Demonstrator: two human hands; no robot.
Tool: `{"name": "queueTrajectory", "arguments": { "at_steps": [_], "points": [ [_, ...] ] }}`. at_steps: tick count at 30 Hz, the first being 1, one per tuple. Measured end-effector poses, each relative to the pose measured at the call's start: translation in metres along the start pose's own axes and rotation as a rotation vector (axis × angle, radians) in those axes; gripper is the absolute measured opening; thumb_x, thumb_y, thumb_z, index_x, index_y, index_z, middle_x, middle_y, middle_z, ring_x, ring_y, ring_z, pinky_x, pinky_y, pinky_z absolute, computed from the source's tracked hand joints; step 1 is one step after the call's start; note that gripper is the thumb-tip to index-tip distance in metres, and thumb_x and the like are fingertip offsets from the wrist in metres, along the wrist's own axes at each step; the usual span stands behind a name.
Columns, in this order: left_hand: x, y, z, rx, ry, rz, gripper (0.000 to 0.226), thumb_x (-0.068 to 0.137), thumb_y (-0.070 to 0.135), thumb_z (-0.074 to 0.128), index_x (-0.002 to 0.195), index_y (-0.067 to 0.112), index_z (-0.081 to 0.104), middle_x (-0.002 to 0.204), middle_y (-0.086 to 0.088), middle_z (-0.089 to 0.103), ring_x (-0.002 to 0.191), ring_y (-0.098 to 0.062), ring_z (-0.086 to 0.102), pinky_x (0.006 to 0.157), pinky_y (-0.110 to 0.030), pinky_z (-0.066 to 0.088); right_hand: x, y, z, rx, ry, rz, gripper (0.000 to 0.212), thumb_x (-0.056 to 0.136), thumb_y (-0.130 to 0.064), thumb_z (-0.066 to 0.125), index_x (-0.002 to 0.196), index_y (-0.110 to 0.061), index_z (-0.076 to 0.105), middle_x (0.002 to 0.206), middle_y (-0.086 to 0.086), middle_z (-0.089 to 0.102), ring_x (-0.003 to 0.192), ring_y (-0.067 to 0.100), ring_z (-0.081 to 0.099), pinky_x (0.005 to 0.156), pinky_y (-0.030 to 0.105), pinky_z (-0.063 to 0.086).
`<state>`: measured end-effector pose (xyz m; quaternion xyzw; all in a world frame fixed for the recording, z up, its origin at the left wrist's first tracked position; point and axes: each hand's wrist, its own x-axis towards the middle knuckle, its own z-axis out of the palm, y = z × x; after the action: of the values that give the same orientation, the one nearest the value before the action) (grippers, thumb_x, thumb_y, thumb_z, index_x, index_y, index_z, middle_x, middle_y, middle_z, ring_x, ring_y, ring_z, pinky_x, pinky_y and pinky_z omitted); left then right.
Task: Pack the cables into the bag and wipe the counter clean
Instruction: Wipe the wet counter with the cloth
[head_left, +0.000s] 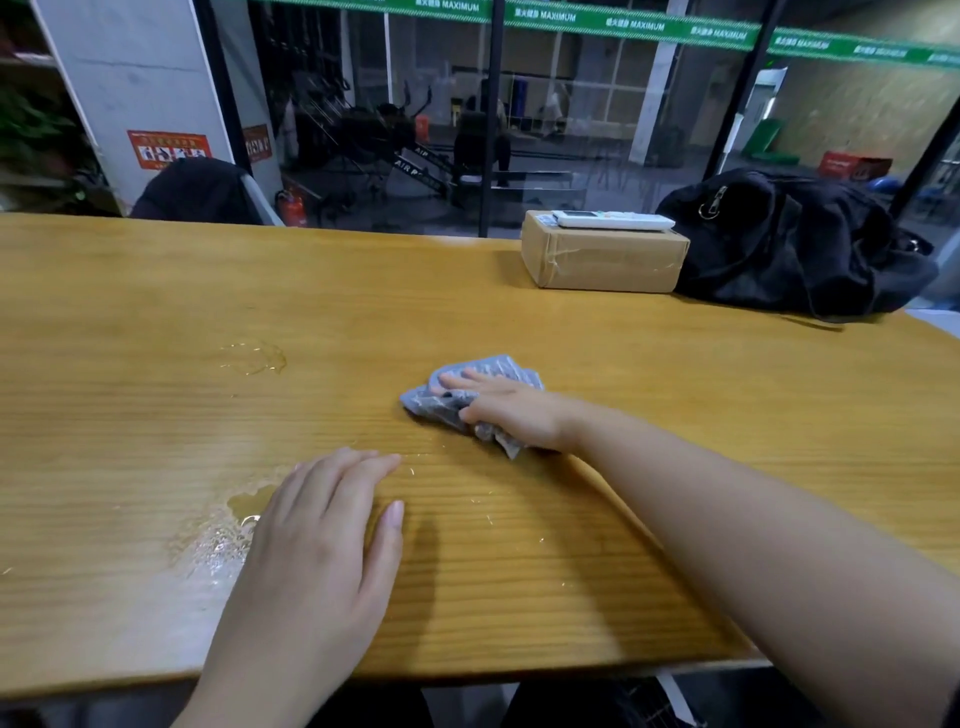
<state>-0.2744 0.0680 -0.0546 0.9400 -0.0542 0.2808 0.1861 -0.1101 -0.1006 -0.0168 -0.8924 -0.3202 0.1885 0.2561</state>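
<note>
A wooden worktop (519, 312) runs along a glass wall with gym gear behind. The right hand (511, 410) presses a grey cloth (447, 402) flat, fingers straight over it. The left hand (322, 525) rests open nearer the front edge. A large puddle (218, 540) touches the left hand's outer side, left of the cloth; a smaller puddle (254, 358) lies farther left. The black bag (795, 244) sits far right of the cloth, beside a cardboard box (602, 257).
</note>
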Motion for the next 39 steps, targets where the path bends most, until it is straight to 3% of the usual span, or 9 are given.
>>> {"name": "queueTrajectory", "arguments": {
  "at_steps": [10, 14, 17, 20, 22, 23, 25, 30, 39],
  "points": [
    [-0.001, 0.003, -0.001, 0.003, -0.037, -0.063, 0.049, 0.089, 0.045, 0.027, 0.121, 0.020, 0.055, 0.116, 0.007, 0.056, 0.113, -0.009, 0.043, 0.094, -0.025, 0.035, -0.090, 0.002, 0.008, 0.370, -0.164, -0.007, 0.049, 0.077, -0.020, 0.039, 0.115, -0.016, 0.070, 0.128, -0.023, 0.056, 0.124, -0.016, 0.042, 0.107, 0.009, 0.026],
    [-0.001, 0.003, -0.002, -0.004, -0.050, -0.055, 0.053, 0.089, 0.048, 0.025, 0.123, 0.020, 0.054, 0.119, 0.009, 0.055, 0.115, -0.006, 0.042, 0.097, -0.023, 0.031, -0.123, 0.032, -0.003, 0.662, 0.292, 0.198, 0.021, 0.081, -0.020, 0.061, 0.070, -0.002, 0.060, 0.077, 0.018, 0.053, 0.072, 0.016, 0.057, 0.069, 0.029, 0.040],
    [-0.002, 0.003, -0.004, -0.020, -0.050, -0.050, 0.054, 0.088, 0.049, 0.024, 0.124, 0.020, 0.054, 0.120, 0.009, 0.054, 0.116, -0.007, 0.043, 0.097, -0.023, 0.031, -0.146, 0.067, -0.009, 0.856, 0.479, 0.346, 0.064, 0.036, -0.049, 0.078, 0.085, -0.009, 0.067, 0.094, 0.025, 0.041, 0.081, 0.032, 0.037, 0.057, 0.036, 0.027],
    [-0.001, 0.004, -0.004, -0.043, -0.044, -0.047, 0.055, 0.088, 0.049, 0.024, 0.124, 0.020, 0.054, 0.120, 0.009, 0.054, 0.116, -0.008, 0.044, 0.096, -0.023, 0.031, -0.167, 0.060, -0.009, 0.733, 0.464, 0.388, 0.050, 0.052, -0.052, 0.071, 0.076, -0.008, 0.067, 0.075, 0.021, 0.057, 0.067, 0.028, 0.049, 0.060, 0.029, 0.035],
    [-0.001, 0.005, -0.004, -0.043, -0.040, -0.052, 0.055, 0.088, 0.049, 0.024, 0.125, 0.021, 0.053, 0.120, 0.009, 0.053, 0.116, -0.008, 0.044, 0.096, -0.023, 0.031, -0.175, 0.041, 0.001, 0.565, 0.383, 0.280, 0.035, 0.074, -0.043, 0.050, 0.089, -0.015, 0.064, 0.061, -0.008, 0.068, 0.054, 0.007, 0.061, 0.054, 0.012, 0.041],
    [-0.001, 0.004, -0.004, -0.044, -0.038, -0.052, 0.055, 0.088, 0.049, 0.024, 0.125, 0.021, 0.053, 0.119, 0.010, 0.053, 0.115, -0.008, 0.044, 0.096, -0.023, 0.031, -0.177, 0.031, 0.008, 0.461, 0.325, 0.206, 0.041, 0.077, -0.039, 0.038, 0.108, -0.027, 0.061, 0.086, -0.026, 0.069, 0.079, -0.010, 0.063, 0.068, -0.001, 0.040],
    [-0.002, 0.005, -0.004, -0.051, -0.029, -0.049, 0.054, 0.088, 0.049, 0.025, 0.125, 0.021, 0.053, 0.118, 0.010, 0.053, 0.110, -0.008, 0.046, 0.094, -0.024, 0.032, -0.173, 0.016, 0.023, 0.212, 0.229, 0.094, 0.050, 0.080, -0.040, 0.025, 0.126, -0.055, 0.037, 0.140, -0.038, 0.028, 0.134, -0.016, 0.020, 0.098, -0.009, 0.005],
    [-0.001, 0.003, -0.003, -0.063, 0.004, -0.038, 0.049, 0.089, 0.043, 0.031, 0.122, 0.017, 0.055, 0.115, 0.005, 0.056, 0.107, -0.008, 0.044, 0.092, -0.022, 0.035, -0.136, -0.028, 0.061, -0.270, 0.149, 0.014, 0.049, 0.092, -0.048, 0.016, 0.140, -0.057, 0.008, 0.156, -0.021, -0.010, 0.144, 0.006, -0.019, 0.117, 0.029, -0.013],
    [-0.003, 0.003, -0.008, -0.179, 0.028, -0.046, 0.046, 0.089, 0.043, 0.032, 0.120, 0.020, 0.056, 0.115, 0.012, 0.053, 0.110, 0.001, 0.041, 0.096, -0.021, 0.036, -0.056, -0.005, 0.039, -0.303, 0.259, 0.301, 0.054, 0.100, -0.035, 0.026, 0.151, -0.019, 0.020, 0.160, -0.002, 0.012, 0.149, 0.018, 0.001, 0.118, 0.039, 0.002]
  ]
}}
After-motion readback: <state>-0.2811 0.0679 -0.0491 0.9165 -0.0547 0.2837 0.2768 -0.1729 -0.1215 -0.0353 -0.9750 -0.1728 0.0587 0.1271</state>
